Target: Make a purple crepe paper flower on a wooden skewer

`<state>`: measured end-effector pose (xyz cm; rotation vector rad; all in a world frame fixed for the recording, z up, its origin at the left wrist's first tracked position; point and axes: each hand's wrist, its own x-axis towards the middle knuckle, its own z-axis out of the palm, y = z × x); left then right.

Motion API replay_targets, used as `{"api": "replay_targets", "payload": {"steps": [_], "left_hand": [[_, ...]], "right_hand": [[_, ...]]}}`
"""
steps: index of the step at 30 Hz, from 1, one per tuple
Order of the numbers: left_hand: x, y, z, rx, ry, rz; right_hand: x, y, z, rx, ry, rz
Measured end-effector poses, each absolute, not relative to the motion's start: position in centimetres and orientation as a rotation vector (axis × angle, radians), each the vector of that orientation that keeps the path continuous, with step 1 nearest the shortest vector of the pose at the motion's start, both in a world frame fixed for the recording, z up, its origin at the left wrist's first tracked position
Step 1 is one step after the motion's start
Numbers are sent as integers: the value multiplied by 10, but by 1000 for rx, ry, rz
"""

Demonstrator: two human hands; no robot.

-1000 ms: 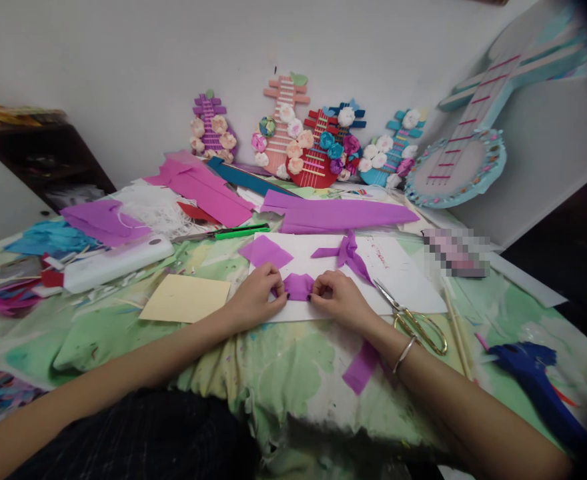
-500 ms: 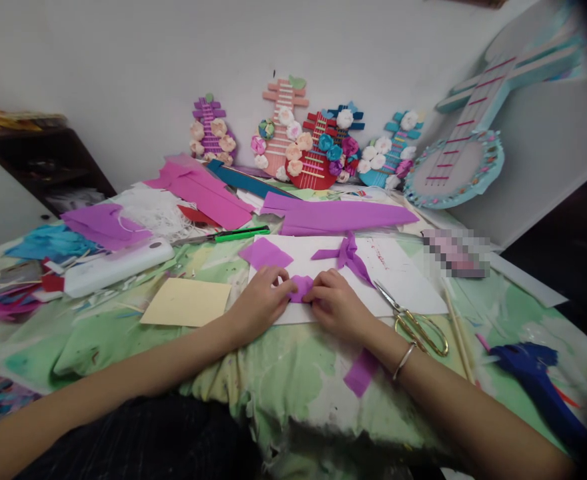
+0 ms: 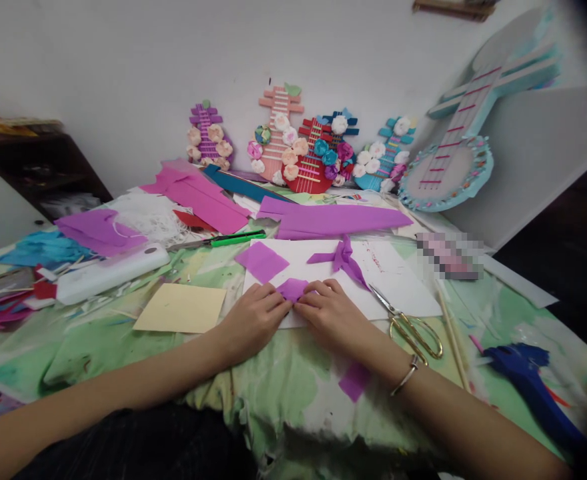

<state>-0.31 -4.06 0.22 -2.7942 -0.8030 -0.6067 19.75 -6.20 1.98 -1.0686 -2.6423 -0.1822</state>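
Between my two hands is a small piece of purple crepe paper (image 3: 292,289), over the front edge of a white sheet (image 3: 318,272). My left hand (image 3: 259,313) pinches its left side and near edge. My right hand (image 3: 327,311) pinches the other side, fingertips almost touching the left ones. A flat purple square (image 3: 262,261) lies on the sheet beyond my left hand. Beyond my right hand sits a twisted purple paper piece (image 3: 344,259). Gold-handled scissors (image 3: 406,323) rest at the sheet's right edge. Another purple scrap (image 3: 354,381) lies under my right forearm.
A yellow card (image 3: 179,308) and a white box-like device (image 3: 113,272) are on the left. A green cutter (image 3: 238,239) lies behind them, near purple paper (image 3: 338,219). A blue glue gun (image 3: 528,380) is at right. Decorated paper instruments (image 3: 316,157) lean on the wall.
Both hands have turned inward, bringing their fingertips together at the near edge of the purple paper. The paper now looks wider and flatter. The camera view has shifted slightly.
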Motion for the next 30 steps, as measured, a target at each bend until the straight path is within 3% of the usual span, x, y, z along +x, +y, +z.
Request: {"api": "replay_targets", "payload": {"steps": [30], "left_hand": [[-17,-58,9,-2714,-876,-468]], "right_hand": [[201,-71,40,-1201,-2781,-207]]}}
